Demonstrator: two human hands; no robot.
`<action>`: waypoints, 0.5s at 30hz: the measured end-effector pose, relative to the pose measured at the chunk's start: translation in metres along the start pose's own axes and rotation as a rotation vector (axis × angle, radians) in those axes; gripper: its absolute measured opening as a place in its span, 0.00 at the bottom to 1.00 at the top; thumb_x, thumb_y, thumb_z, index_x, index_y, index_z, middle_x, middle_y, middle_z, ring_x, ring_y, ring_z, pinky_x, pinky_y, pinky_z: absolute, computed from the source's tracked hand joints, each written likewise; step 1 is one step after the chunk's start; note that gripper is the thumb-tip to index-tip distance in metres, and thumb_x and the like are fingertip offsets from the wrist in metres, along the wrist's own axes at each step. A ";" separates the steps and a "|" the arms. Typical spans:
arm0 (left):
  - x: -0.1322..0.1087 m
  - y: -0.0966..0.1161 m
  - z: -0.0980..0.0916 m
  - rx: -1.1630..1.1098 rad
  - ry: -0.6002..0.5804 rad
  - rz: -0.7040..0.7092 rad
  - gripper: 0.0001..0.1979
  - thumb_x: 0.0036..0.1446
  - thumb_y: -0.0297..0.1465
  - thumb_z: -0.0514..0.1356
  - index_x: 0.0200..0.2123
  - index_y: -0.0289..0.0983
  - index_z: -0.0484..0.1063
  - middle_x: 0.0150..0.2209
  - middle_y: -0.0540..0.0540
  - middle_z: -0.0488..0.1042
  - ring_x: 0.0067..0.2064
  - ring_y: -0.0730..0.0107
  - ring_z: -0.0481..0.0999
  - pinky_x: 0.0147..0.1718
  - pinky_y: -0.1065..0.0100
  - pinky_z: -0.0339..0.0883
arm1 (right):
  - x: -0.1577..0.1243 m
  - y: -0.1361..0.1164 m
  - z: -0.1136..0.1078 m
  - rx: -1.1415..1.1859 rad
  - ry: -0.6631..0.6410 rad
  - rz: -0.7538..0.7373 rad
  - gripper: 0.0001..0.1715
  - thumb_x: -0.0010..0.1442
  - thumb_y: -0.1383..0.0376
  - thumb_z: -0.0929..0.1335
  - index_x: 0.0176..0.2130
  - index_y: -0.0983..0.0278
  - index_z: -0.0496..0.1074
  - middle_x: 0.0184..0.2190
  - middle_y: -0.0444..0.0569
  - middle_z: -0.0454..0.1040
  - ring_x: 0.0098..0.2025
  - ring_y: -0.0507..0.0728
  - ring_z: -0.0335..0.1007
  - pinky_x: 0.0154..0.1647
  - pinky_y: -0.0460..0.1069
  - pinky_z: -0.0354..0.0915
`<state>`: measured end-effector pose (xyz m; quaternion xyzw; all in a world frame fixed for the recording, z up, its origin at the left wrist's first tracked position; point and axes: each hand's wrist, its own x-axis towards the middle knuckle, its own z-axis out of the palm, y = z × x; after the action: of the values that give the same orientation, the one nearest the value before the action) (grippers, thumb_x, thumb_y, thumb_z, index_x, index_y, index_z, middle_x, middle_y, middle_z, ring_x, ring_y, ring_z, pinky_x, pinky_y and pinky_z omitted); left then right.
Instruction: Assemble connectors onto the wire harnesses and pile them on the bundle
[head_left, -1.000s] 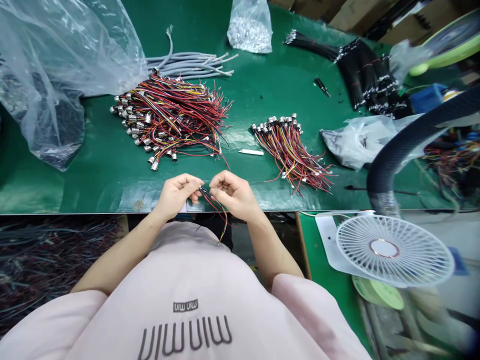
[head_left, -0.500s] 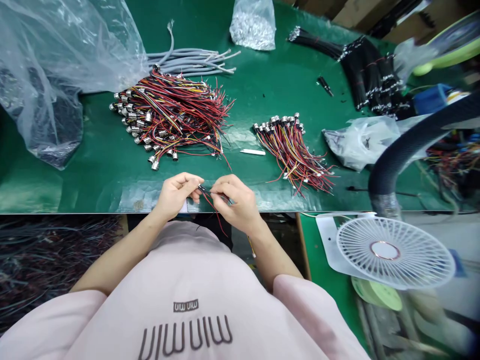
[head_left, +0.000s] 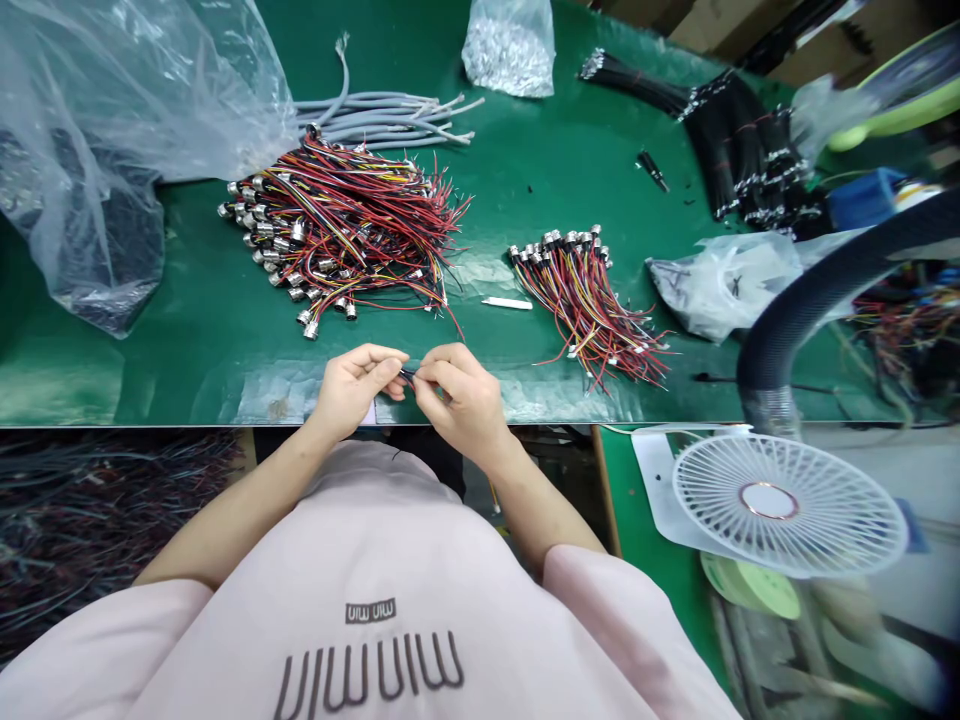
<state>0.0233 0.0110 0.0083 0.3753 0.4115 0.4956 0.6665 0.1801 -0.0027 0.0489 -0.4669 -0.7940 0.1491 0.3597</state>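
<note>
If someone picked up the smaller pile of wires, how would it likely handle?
The smaller pile of wires would probably droop, since its strands are thin and curve loosely. The chunky metal plugs bunched along one side likely make that end heavier. Strands may snag or spill, as many cross and no tie shows.

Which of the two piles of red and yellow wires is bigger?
The left wire pile, beside the grey cables: it spreads wider than the right wire pile.
</note>
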 end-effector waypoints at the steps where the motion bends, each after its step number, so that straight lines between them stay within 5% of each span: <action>1: 0.000 0.000 0.000 -0.009 -0.005 0.001 0.18 0.48 0.44 0.70 0.34 0.34 0.78 0.20 0.51 0.76 0.21 0.74 0.75 0.26 0.73 0.72 | 0.001 0.000 0.000 0.032 -0.001 0.010 0.10 0.60 0.71 0.64 0.28 0.62 0.68 0.32 0.48 0.72 0.34 0.52 0.69 0.34 0.46 0.66; 6: 0.000 -0.002 0.000 -0.042 -0.016 0.000 0.18 0.49 0.43 0.70 0.34 0.34 0.77 0.19 0.51 0.76 0.22 0.75 0.76 0.26 0.74 0.72 | 0.003 0.005 -0.007 0.174 -0.066 0.034 0.09 0.60 0.71 0.65 0.28 0.62 0.66 0.29 0.46 0.70 0.33 0.52 0.67 0.34 0.46 0.65; 15: 0.001 0.002 0.001 -0.075 0.000 -0.035 0.19 0.47 0.44 0.70 0.34 0.34 0.76 0.20 0.52 0.75 0.21 0.75 0.75 0.25 0.74 0.72 | -0.005 0.011 -0.014 0.056 -0.073 -0.069 0.11 0.61 0.73 0.63 0.35 0.62 0.73 0.37 0.51 0.72 0.41 0.55 0.70 0.41 0.50 0.69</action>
<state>0.0235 0.0128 0.0102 0.3429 0.3989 0.4991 0.6887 0.1985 -0.0022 0.0497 -0.4234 -0.8175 0.1757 0.3485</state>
